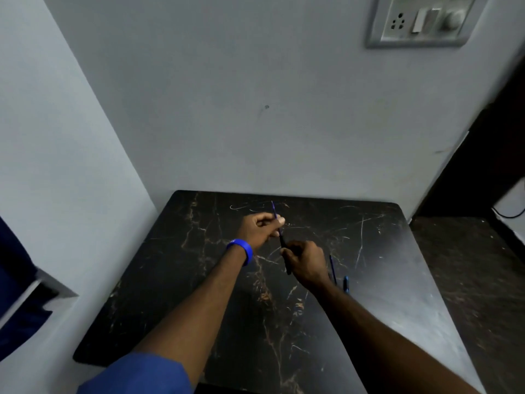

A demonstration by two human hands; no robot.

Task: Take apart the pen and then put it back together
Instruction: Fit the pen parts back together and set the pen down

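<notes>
Centre frame: left hand (pixel 265 224) pinches thin blue ink refill (pixel 275 214), light, bendy; right hand (pixel 305 261) closed around stiff black pen barrel (pixel 285 253); grip both near joint.

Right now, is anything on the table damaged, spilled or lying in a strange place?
Nothing spilled or broken. The table bears pale scratches. Two loose pen parts lie beside the right hand, as expected mid-task. The left hand pinches the refill.

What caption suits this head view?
Left hand pinches a blue refill at the black barrel in the right hand.
</notes>
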